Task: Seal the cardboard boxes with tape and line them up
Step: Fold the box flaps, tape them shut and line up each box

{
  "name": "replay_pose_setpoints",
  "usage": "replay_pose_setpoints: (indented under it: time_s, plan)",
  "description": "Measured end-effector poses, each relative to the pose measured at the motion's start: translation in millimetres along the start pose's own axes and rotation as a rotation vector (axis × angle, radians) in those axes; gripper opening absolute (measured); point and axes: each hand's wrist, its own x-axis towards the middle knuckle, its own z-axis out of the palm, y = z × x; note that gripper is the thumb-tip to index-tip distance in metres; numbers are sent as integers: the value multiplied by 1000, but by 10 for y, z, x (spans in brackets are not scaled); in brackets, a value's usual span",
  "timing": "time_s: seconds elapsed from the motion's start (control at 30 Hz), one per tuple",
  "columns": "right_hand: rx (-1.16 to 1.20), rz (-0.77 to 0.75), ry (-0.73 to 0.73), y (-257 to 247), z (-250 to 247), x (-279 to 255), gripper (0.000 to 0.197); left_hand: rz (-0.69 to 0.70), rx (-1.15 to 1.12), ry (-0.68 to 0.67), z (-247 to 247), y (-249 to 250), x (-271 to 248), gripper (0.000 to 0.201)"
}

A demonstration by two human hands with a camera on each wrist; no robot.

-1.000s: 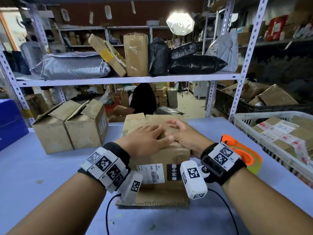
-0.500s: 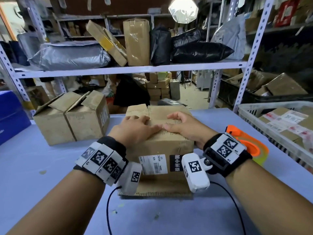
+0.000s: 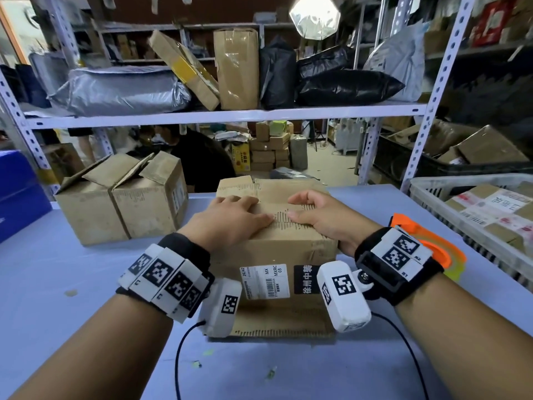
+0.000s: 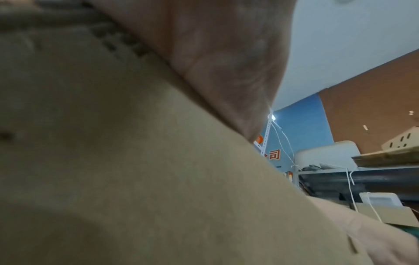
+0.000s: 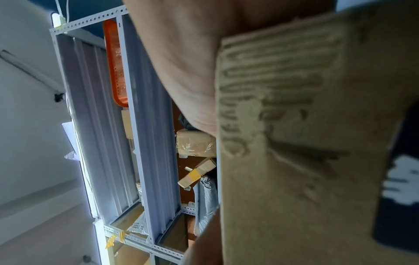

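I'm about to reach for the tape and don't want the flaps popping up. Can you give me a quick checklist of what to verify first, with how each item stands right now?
1. Top flaps of the box folded down: ok.
2. Left hand pressing flat on the flaps: ok.
3. Right hand on the flaps: ok, resting beside the left.
4. Tape dispenser within reach: ok in my judgement, on the table just right of the right wrist.
5. A hand free to take it: not ok, both are on the box.
6. Tape already on the seam: cannot tell, hands cover it.
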Motion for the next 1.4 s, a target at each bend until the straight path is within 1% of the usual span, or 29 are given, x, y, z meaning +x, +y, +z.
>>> replay_pose_setpoints:
  time_s: [0.1,0.17,0.23,0.27,0.3,0.33,0.37,0.4,0.43,0.47,0.53,0.57,0.6,0.67,0.73,0.77,0.8,0.83,0.87,0.9,0.93,0.97,1.03,1.07,1.1,1.17,1.27,1.33,1.4]
  plan:
    - [64,-9,18,21,5,-8,18,123,161,-25,-13,-15,23,54]
    - [49,9,42,12,24,-22,18,124,192,-29,-6,-21,58,49]
    - [-36,22,58,0,32,-21,37,125,252,-41,-2,-1,66,50]
    - [-80,24,55,-15,33,-28,48,130,289,-59,-9,17,46,55]
    - [-107,23,43,-31,34,-35,57,147,322,-89,-21,33,12,66]
    - [-122,27,29,-44,33,-42,63,168,351,-119,-37,40,-16,82]
    - [-132,35,22,-55,33,-42,65,184,365,-135,-51,43,-29,97]
    - [-136,41,20,-62,29,-42,62,178,358,-134,-58,43,-28,106]
    - [-132,43,20,-64,27,-35,54,159,332,-124,-62,39,-21,108]
    - [-123,40,20,-61,24,-32,44,130,290,-110,-59,33,-8,102]
    - [-94,18,18,-36,9,-27,26,74,176,-83,-46,20,-2,75]
    - [-64,6,16,-18,-1,-24,21,67,106,-57,-37,15,-5,61]
    - [-21,3,15,-6,-7,-27,18,64,48,-32,-30,13,-10,53]
    - [60,28,27,10,-6,-41,19,58,15,-24,-37,21,-7,49]
    - [87,48,32,15,15,-44,28,50,45,-40,-44,52,-9,51]
    - [69,49,34,11,25,-44,35,48,82,-55,-41,60,5,58]
    - [38,50,32,2,27,-43,41,24,84,-66,-33,70,15,71]
    - [14,53,23,-6,25,-40,43,-13,50,-60,-29,83,9,85]
    - [8,60,7,-17,18,-42,39,-38,15,-41,-28,88,13,92]
    - [30,67,-15,-26,8,-46,32,-41,-18,-26,-30,88,10,89]
    - [69,74,-30,-28,-4,-46,25,-36,-50,-15,-38,80,4,80]
    - [111,73,-30,-18,-15,-41,24,-24,-94,0,-47,58,0,69]
    - [159,48,0,26,-34,-32,31,-8,-240,48,-60,-2,-44,51]
    - [173,31,28,46,-31,-36,35,-12,-332,76,-57,-47,-63,46]
    - [189,20,61,67,-22,-44,37,-23,-433,105,-49,-96,-86,46]
    - [256,48,123,114,2,-65,40,-70,-688,137,-23,-186,-141,53]
    - [347,128,150,177,41,-105,40,-116,-1030,132,53,-262,-204,63]
    - [367,166,116,230,33,-119,43,-151,-1196,136,113,-282,-249,66]
    - [438,199,52,247,22,-164,45,-178,-1291,130,175,-305,-287,66]
